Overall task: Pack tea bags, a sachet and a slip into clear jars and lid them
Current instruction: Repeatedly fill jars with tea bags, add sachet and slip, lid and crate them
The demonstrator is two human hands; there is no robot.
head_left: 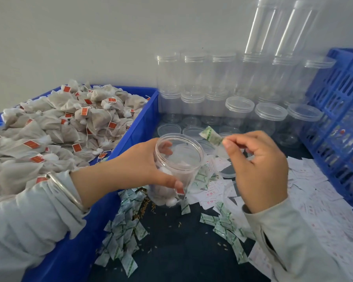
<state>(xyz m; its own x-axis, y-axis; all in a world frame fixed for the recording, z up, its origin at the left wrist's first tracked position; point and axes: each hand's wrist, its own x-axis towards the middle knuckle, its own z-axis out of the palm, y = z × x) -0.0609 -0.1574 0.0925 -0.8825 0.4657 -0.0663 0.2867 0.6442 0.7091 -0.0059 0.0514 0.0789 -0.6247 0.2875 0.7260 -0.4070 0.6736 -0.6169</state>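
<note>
Through the open jar (176, 169), held tilted above the dark table (181, 251) beside the blue bin's (130, 129) edge, blurred tea bags show. The left hand (149, 165) grips it; the right hand (259, 169) pinches a green sachet (210, 137), perhaps also a slip.

Pale grey long sleeves (29, 216) on both arms, a silver bangle (64, 189) at the left wrist

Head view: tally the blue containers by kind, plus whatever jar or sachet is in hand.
Blue tray: 1
Blue slatted crate: 1
Jar gripped by left hand: 1
Green sachet pinched by right hand: 1
Total: 4
</note>
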